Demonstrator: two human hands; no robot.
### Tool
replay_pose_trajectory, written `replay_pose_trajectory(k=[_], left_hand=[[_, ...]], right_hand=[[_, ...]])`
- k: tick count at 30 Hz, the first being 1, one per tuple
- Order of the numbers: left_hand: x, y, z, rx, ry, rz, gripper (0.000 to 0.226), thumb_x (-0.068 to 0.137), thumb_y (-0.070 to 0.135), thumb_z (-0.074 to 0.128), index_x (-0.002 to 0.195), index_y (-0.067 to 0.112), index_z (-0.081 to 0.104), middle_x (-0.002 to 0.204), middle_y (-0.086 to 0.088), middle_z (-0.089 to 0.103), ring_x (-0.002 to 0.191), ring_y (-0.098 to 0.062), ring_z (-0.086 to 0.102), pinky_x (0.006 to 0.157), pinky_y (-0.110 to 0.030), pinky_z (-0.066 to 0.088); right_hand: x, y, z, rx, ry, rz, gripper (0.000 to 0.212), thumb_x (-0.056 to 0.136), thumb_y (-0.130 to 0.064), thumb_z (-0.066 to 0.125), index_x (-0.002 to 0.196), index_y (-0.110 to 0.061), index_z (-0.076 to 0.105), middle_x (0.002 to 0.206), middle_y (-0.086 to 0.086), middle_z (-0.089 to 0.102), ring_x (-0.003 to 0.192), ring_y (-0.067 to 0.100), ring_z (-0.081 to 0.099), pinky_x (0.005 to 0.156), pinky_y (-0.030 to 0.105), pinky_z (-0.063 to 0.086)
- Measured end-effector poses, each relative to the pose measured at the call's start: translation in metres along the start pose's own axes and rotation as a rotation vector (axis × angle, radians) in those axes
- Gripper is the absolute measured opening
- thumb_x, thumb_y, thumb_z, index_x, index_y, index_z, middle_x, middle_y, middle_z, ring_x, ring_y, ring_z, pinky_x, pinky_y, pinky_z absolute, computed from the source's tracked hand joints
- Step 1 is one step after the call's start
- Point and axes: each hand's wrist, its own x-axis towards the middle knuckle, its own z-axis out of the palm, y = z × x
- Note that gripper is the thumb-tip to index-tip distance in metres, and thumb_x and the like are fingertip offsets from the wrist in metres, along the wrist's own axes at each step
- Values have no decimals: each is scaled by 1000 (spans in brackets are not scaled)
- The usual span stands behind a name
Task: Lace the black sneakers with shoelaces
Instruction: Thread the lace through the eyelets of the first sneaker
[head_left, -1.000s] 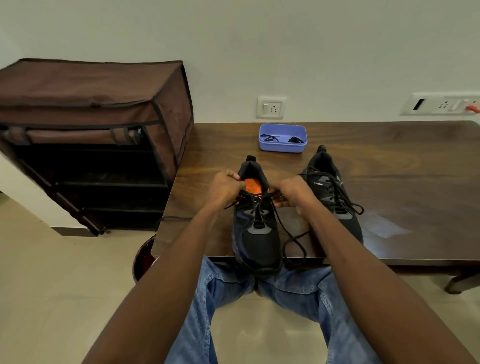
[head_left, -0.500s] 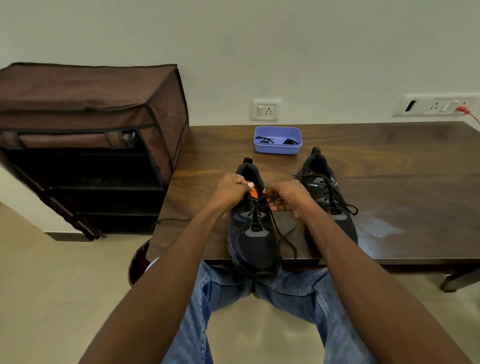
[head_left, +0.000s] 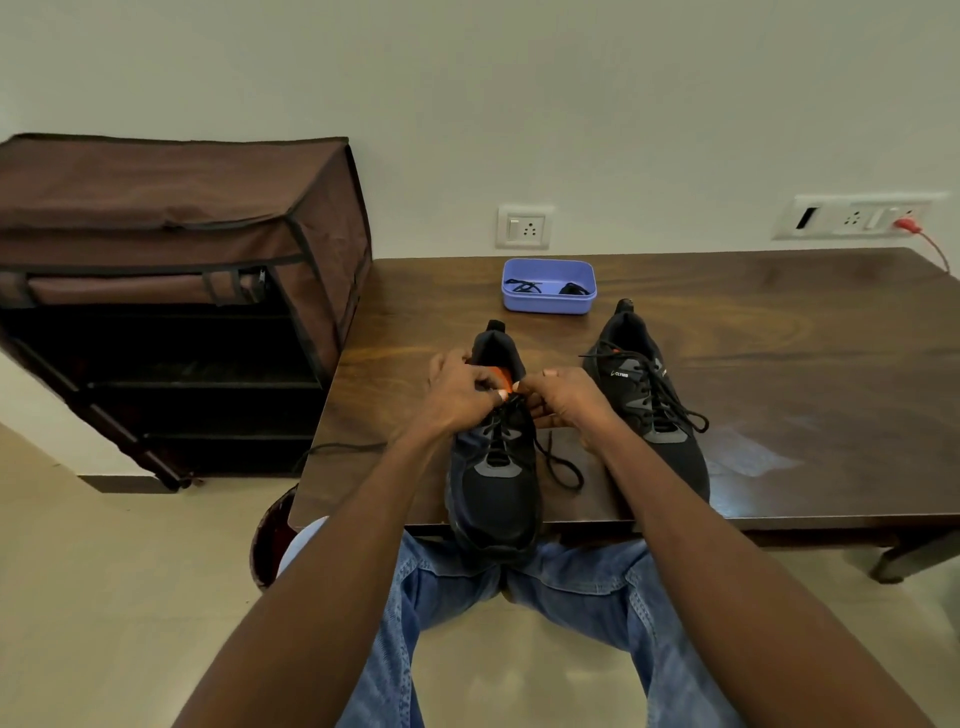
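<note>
Brown fabric shoe rack (head_left: 171, 249) at far left, beside wooden table (head_left: 779, 364). My left hand (head_left: 457, 395): fingers curled, pinching shoelace (head_left: 558, 462) at top eyelets of near sneaker (head_left: 493, 493). Sneaker toe overhangs table's near edge. My right hand (head_left: 563, 397): fingers curled, pinching same lace; loose end loops on table beside shoe. Purple tray (head_left: 548, 304) behind, spare laces inside. Second sneaker (head_left: 649, 410) to right, laced.

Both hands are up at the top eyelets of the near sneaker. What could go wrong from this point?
1. The near sneaker has its toe past the table edge; a hard pull by the left hand or right hand may tip it off.
2. The loose lace end could snag or tangle.
</note>
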Motion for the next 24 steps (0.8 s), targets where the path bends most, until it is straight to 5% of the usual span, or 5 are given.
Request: replay_pose_trajectory(k=[5, 9, 15, 19, 24], left_hand=[[2, 2, -3, -295, 235, -55, 16, 87, 12, 71, 71, 14, 70, 120, -1, 57, 120, -20, 48, 99, -28, 42], [-2, -6, -25, -855, 637, -410, 14, 85, -2, 60, 75, 5, 65, 72, -1, 58, 62, -10, 50, 44, -14, 40], [-9, -3, -18, -161, 378, -196, 49, 87, 7, 62, 134, 20, 58, 150, -8, 32, 139, -25, 28, 113, -38, 31], [-4, 4, -3, 44, 48, 25, 16, 93, 24, 66, 107, 29, 72, 153, -6, 30, 144, -29, 13, 121, -45, 15], [-2, 3, -2, -187, 155, 47, 14, 90, 17, 71, 80, 26, 66, 117, -4, 63, 121, -22, 52, 101, -34, 42]], right_hand=[[2, 0, 0, -11, -1, -6, 12, 86, -16, 68, 74, -13, 67, 64, 4, 61, 56, 16, 57, 57, 26, 49], [4, 0, 1, 3, -10, 28, 14, 84, -15, 67, 70, -14, 63, 64, 5, 54, 55, 16, 48, 52, 26, 41], [4, 2, 2, -18, -2, -17, 10, 84, -17, 67, 75, -14, 64, 61, 1, 56, 56, 14, 52, 56, 26, 44], [5, 5, 0, -35, -6, -42, 15, 87, -19, 66, 72, -16, 63, 59, -1, 57, 56, 12, 54, 58, 26, 45], [7, 4, 2, -48, -3, -37, 12, 85, -19, 65, 74, -15, 65, 62, 2, 57, 59, 15, 53, 58, 28, 43]])
